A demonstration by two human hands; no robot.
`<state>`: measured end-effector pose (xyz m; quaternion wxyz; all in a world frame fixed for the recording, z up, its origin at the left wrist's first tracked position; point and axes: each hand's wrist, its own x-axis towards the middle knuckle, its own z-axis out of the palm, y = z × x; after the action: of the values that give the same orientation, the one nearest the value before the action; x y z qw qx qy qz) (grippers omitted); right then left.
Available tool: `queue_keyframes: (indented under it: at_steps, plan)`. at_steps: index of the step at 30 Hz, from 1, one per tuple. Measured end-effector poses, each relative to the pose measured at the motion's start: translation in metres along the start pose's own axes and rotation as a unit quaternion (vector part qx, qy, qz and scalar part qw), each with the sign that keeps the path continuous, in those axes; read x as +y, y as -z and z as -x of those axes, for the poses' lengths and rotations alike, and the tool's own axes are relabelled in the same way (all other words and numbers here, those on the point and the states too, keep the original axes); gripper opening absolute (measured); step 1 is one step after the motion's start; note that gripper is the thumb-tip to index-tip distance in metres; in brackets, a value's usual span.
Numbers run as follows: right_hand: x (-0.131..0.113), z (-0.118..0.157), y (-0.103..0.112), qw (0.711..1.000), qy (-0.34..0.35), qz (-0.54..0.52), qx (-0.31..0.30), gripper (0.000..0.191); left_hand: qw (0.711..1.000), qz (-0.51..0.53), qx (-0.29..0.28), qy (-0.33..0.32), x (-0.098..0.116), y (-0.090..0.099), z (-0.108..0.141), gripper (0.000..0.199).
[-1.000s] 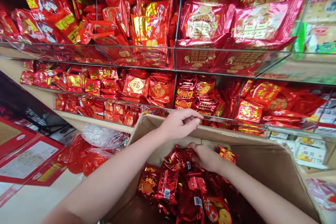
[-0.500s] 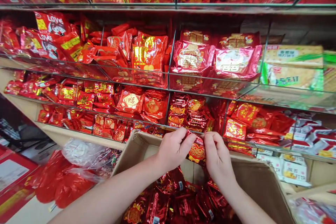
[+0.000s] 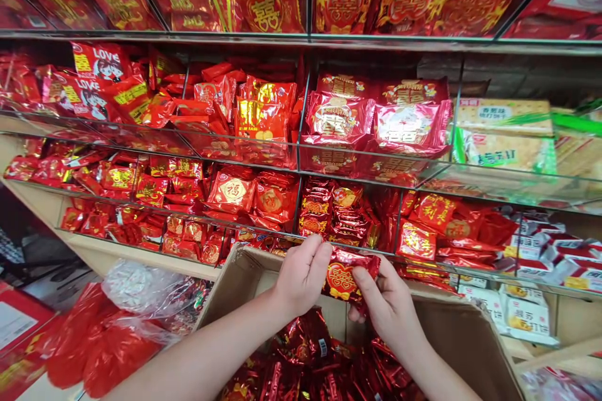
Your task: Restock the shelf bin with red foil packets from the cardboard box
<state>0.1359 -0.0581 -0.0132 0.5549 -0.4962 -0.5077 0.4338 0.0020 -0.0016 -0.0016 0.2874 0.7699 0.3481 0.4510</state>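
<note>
Between my two hands is a small shiny red snack packet (image 3: 342, 282) with a gold-edged heart and a double-happiness sign. My left hand (image 3: 305, 272) is closed at the packet's left edge. With thumb on the front and fingers behind, my right hand (image 3: 383, 291) grips its right side. Both hands are over an open cardboard box (image 3: 465, 319), and below them in it lie many similar dark red packets (image 3: 301, 341). Just beyond the box, a stack of red packets (image 3: 314, 207) with like gold print sits in a shelf compartment.
Shelves with clear dividers and a clear front lip (image 3: 367, 156) rise ahead, filled with red packets. Green-and-white cracker packs (image 3: 505, 131) sit at the right. Red plastic bags (image 3: 101, 341) and a clear bag (image 3: 134, 288) lie left of the box.
My right hand has turned and moved its thumb onto the packet's front, so more of the packet shows. The view has tilted up slightly, so the shelves appear lower.
</note>
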Motion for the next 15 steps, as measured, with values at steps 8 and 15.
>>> queue_keyframes:
  at_steps: [8, 15]
  plan:
    - [0.004, 0.002, 0.004, 0.996, 0.051, 0.074, 0.004, 0.029, 0.999, -0.008, -0.022, -0.022, 0.001, -0.001, 0.004, 0.028]
    - [-0.009, -0.024, 0.035, 0.98, 0.086, 0.131, 0.121, 0.033, 0.985, -0.028, 0.167, 0.042, -0.019, 0.037, -0.028, 0.031]
